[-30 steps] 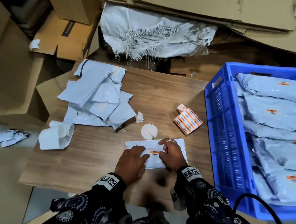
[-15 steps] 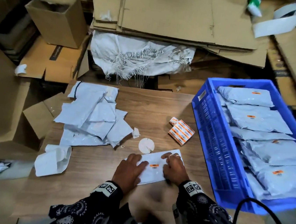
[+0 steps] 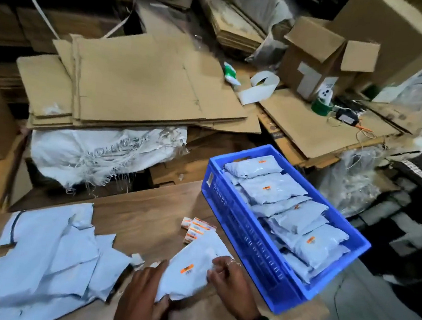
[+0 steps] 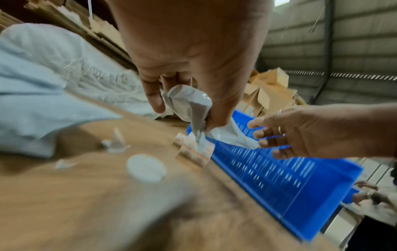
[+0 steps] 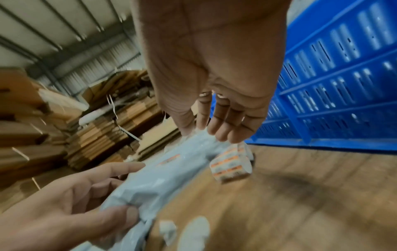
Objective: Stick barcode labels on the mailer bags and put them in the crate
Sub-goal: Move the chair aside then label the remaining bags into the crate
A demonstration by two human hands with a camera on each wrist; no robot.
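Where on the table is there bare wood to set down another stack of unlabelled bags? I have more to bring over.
Bare wood lies along the far edge of the table, between the loose mailer bags and the blue crate, behind the label rolls. The near middle is crowded: both hands hold the labelled bag there.

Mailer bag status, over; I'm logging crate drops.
Left hand grips labelled mailer bag, lifted off table. Right hand at its edge, grip unclear. Blue crate alongside, nothing between.
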